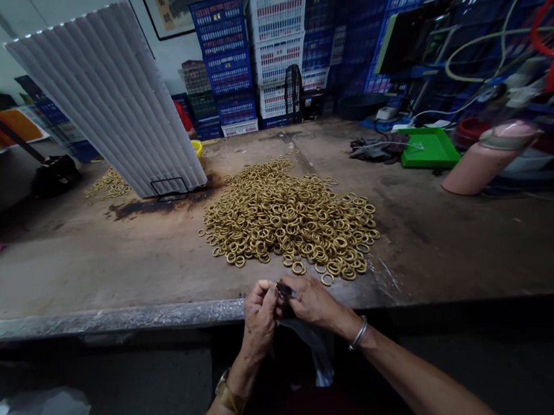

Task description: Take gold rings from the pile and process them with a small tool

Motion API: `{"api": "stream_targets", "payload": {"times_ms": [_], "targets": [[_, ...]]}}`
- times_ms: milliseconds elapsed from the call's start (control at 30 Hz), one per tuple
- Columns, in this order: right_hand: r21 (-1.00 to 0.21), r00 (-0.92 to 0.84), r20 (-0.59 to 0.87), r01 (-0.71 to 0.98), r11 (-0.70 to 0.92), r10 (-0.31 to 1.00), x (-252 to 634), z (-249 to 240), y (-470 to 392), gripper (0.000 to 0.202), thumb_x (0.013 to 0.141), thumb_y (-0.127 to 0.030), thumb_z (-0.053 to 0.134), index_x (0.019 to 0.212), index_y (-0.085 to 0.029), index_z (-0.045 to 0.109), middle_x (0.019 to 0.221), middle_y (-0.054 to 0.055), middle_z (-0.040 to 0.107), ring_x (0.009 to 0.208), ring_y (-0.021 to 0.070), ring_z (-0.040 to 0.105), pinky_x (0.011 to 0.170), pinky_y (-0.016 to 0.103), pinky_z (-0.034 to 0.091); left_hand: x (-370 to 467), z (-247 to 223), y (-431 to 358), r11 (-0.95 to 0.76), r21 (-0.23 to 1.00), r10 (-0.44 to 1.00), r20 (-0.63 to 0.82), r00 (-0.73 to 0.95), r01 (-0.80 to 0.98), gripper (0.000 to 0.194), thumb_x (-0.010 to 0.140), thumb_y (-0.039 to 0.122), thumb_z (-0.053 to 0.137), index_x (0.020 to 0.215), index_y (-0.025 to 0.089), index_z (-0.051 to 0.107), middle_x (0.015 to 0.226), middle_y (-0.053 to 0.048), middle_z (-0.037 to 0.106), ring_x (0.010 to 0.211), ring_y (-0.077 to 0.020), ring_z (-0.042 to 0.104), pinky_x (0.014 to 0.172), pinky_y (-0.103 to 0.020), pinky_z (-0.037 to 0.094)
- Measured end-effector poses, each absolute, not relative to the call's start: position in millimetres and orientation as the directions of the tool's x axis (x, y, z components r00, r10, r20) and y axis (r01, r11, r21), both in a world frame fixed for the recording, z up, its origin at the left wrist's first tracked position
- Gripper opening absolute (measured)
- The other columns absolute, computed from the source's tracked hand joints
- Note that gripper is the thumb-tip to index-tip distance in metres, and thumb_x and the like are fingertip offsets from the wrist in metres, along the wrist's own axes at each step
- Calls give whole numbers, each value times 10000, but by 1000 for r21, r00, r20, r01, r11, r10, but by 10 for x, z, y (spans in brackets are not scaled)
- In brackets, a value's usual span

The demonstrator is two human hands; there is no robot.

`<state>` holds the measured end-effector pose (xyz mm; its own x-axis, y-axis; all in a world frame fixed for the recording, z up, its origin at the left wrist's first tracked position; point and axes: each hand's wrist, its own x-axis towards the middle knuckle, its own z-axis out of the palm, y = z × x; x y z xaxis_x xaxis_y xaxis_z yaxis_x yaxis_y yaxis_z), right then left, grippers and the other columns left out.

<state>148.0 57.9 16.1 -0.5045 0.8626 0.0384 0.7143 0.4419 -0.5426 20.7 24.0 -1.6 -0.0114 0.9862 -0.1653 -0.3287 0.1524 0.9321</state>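
A wide pile of brass-coloured rings (288,216) lies on the worktable (163,259). Just in front of it, at the table's near edge, my left hand (262,315) and my right hand (311,299) meet. The fingers of my left hand are pinched together; what they hold is too small and hidden to name. My right hand is closed around a small dark tool (286,290), whose tip is at my left fingertips. A watch is on my left wrist and a silver bangle on my right.
Behind the pile at left stands a corrugated white panel (112,99) in a wire stand, with more rings (109,184) beside it. At right are a green tray (429,148) and a pink bottle (492,155). Stacked crates (280,49) and part of a person in red (183,117) are behind.
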Motion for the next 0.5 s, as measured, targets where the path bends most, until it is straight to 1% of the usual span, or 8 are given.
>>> {"api": "stream_targets", "payload": {"times_ms": [67,133,200,233,333,400,500], "targets": [[-509,-500,-11,748,426,866,1493,156,623,170,717,-146,432,793,-181,580,679,22,613,586,122,495,520,217,245,201,11,210,149,931,988,-157,5,-332,299,729,439,582,714,157,484,555,55,477,414,-27,378,406,-147,269],[-452,-446,-37,806,383,894,1538,130,688,208,726,-153,432,856,-186,592,736,36,635,643,138,530,551,223,270,189,62,172,158,914,987,-157,34,-374,276,745,412,577,708,156,479,546,56,475,407,-25,371,398,-144,263],[-399,-361,-25,859,322,932,1616,92,747,239,740,-163,437,922,-185,590,789,52,646,702,154,553,593,231,294,165,119,146,178,871,984,-165,69,-458,239,756,376,579,725,162,477,544,55,482,397,-29,370,379,-142,255],[-392,-329,-9,870,299,944,1664,72,764,242,752,-173,436,942,-184,585,803,54,646,717,157,558,608,232,303,147,140,142,192,840,981,-172,86,-508,223,758,361,580,733,165,476,549,52,490,393,-32,372,371,-144,256],[-446,-309,55,843,300,950,1799,18,735,214,807,-217,407,939,-191,573,798,39,636,721,148,561,624,225,319,75,135,171,228,734,972,-209,106,-640,207,765,340,574,735,157,481,627,19,541,406,-37,388,359,-149,265],[-478,-315,64,823,306,947,1851,-7,653,196,829,-266,405,916,-194,566,768,30,626,702,147,559,612,225,321,27,77,200,239,677,964,-248,90,-696,204,768,319,573,716,141,488,695,-14,574,433,-37,405,363,-149,271],[-465,-328,44,829,310,944,1843,-28,505,224,809,-348,466,960,-200,540,824,34,626,711,155,560,611,236,318,-26,-20,223,246,631,955,-289,72,-735,187,756,274,587,683,133,489,732,-41,594,470,-48,436,372,-152,291]]}}
